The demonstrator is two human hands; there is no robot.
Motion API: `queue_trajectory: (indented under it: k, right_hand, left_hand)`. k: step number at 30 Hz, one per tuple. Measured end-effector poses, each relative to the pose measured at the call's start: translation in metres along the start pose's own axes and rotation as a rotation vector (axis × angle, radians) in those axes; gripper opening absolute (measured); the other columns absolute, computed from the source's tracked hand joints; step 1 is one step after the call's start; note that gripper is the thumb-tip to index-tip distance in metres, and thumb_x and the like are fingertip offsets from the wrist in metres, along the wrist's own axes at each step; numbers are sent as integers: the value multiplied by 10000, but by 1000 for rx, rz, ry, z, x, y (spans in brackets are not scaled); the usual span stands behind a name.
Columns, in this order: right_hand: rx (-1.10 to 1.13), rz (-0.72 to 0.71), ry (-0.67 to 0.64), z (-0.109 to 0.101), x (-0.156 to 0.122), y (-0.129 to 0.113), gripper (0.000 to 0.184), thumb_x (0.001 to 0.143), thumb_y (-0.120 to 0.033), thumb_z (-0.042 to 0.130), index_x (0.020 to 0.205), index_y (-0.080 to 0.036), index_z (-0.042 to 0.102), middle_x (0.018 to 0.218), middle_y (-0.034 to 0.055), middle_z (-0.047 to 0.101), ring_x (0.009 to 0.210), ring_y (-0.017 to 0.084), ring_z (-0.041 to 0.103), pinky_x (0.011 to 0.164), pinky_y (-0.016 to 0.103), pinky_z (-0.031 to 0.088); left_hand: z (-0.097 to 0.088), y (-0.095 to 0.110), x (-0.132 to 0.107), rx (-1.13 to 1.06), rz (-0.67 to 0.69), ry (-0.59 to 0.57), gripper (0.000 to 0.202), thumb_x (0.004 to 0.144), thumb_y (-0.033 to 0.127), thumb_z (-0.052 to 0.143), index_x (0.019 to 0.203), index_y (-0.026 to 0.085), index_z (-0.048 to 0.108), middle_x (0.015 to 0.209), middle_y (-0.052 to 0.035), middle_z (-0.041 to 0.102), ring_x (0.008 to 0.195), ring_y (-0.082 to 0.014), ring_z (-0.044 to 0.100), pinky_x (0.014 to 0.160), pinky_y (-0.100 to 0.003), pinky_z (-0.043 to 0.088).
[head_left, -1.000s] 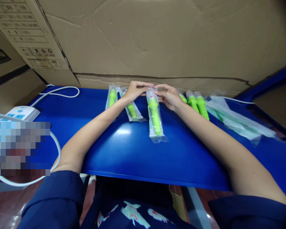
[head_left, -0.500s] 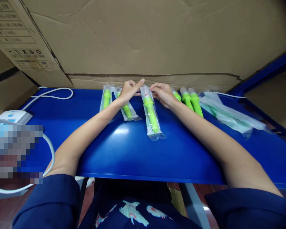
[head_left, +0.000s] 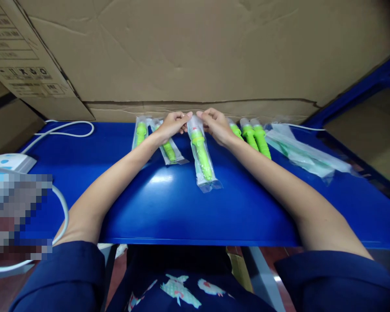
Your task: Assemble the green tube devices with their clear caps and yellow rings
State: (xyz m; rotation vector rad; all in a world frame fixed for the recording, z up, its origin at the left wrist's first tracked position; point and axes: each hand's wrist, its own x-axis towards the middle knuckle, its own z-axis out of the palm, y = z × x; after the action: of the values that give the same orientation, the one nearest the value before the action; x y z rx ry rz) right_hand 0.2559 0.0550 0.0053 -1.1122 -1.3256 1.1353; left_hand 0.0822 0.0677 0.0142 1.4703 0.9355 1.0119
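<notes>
In front of me a clear plastic bag (head_left: 211, 185) holds a lime-green, torch-shaped stick (head_left: 201, 156) with a translucent cap at its far end. My left hand (head_left: 173, 126) pinches the bag's far left corner between thumb and fingers. At the far right corner, my right hand (head_left: 216, 125) is closed on the bag in the same way. Left of it lie two more bagged green sticks, one bag (head_left: 169, 151) partly behind my left hand and another (head_left: 141, 132) further left. Several unbagged green sticks (head_left: 249, 135) with translucent caps lie beyond my right wrist.
Flattened plastic bags (head_left: 305, 154) lie at the right on the blue table (head_left: 169, 208). A tall cardboard sheet (head_left: 182, 56) stands along the back edge. At the left are a white power strip (head_left: 16, 162), a white cable (head_left: 68, 134) and a pixelated patch.
My right thumb and fingers have closed in on the bag's top corner, and my left thumb has lowered onto the other. The whole view has shifted slightly.
</notes>
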Motion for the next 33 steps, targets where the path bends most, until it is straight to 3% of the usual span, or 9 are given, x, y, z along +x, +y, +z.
queue_trajectory:
  k: [3,6,8,13,16,21,24,29,33]
  right_hand:
    - [109,44,-49,0,0,3,375,836,-489,809,851,-238,531,764,-14,664,743,148,663,685,242,560]
    - [102,139,-256,-1,-2,4,400,905,-609,687,882,-213,631,843,36,736,795,173,703,687,252,578]
    - [116,161,-294,-2,-4,4,407,937,-603,643,873,-202,655,843,44,748,783,177,709,680,257,583]
    - [196,112,-247,4,-5,3,252,955,-436,666,879,-197,644,790,20,729,704,164,694,695,265,581]
    - [198,112,-192,8,-6,3,165,987,-353,609,918,-205,633,772,2,715,692,152,682,686,251,569]
    - [166,47,-159,12,-7,5,221,981,-363,604,826,-205,587,710,-6,663,665,144,633,699,252,554]
    - [50,-76,-74,13,-9,2,324,945,-446,666,753,-212,552,687,-13,606,652,135,570,689,246,522]
    - [-202,-301,29,11,-13,-6,468,958,-580,624,686,-214,519,735,8,541,773,157,541,755,254,478]
    - [-223,-293,19,9,-9,1,481,964,-593,614,680,-216,519,695,-4,499,704,147,497,692,253,447]
  left_hand:
    - [2,1,-1,-27,27,0,362,1028,299,595,702,175,497,571,42,548,521,-61,527,563,-180,426]
    - [3,0,-1,-35,42,-5,369,1019,344,613,711,180,491,590,43,554,537,-60,534,585,-181,439]
    - [2,-1,-1,-39,48,-20,393,1005,414,628,715,182,502,600,40,547,545,-62,535,592,-187,443]
    - [2,-3,-4,-38,-45,-135,556,957,668,547,682,185,537,600,3,535,523,-88,507,567,-241,422]
    - [3,-4,-4,37,-4,-132,610,929,726,534,637,191,498,557,14,494,494,-82,463,539,-234,393]
    - [3,-6,-4,106,180,-87,566,957,663,560,642,197,497,552,40,445,507,-84,437,550,-232,386]
    - [3,-7,-5,135,265,-72,515,982,633,541,694,207,547,588,31,460,556,-107,471,592,-246,418]
    - [3,3,-8,255,322,23,469,1012,536,550,673,211,533,637,9,505,669,-137,537,688,-249,446]
    - [-5,11,-11,516,313,83,477,1011,414,590,595,209,479,585,1,497,724,-175,584,797,-271,436]
